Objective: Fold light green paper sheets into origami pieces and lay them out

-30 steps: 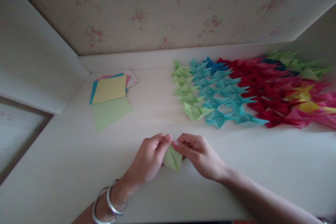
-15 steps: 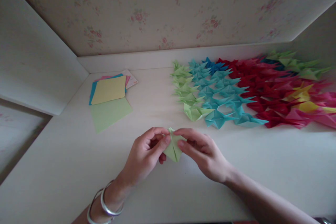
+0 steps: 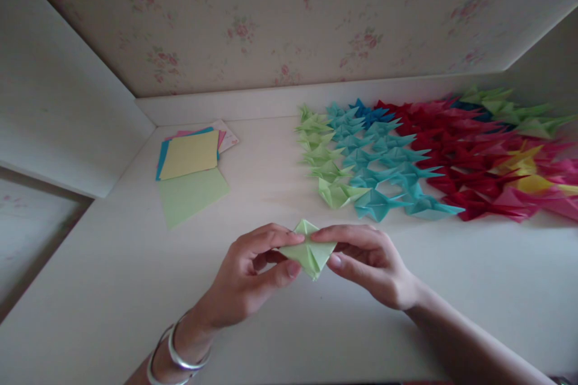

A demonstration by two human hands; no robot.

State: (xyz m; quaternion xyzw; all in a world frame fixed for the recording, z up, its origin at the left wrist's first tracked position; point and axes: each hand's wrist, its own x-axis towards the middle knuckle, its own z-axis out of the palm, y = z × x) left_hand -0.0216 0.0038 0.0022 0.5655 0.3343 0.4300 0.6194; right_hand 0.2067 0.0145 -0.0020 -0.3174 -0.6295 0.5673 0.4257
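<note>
Between my hands, above the white table, is a light green folded paper (image 3: 312, 254), a diamond shape with creases running to its lower point. My left hand (image 3: 253, 271) pinches its left corner, forefinger on top and thumb along the lower left edge. On the other side, my right hand (image 3: 372, 261) grips the right corner with forefinger above and thumb below. The fingers behind the paper are partly hidden. Just beyond my right hand lies a light green paper crane (image 3: 338, 192), at the front of a column of similar ones.
Rows of cyan (image 3: 377, 203), red (image 3: 472, 200), pink, blue and yellow folded paper figures cover the table's right side. At the left, a yellow sheet (image 3: 189, 155) tops a small stack, with a light green sheet (image 3: 194, 197) in front. A floral wall (image 3: 253, 54) stands behind.
The green paper has turned over or opened into a wider diamond. My hands have moved apart to its two side corners, forefingers now on top.
</note>
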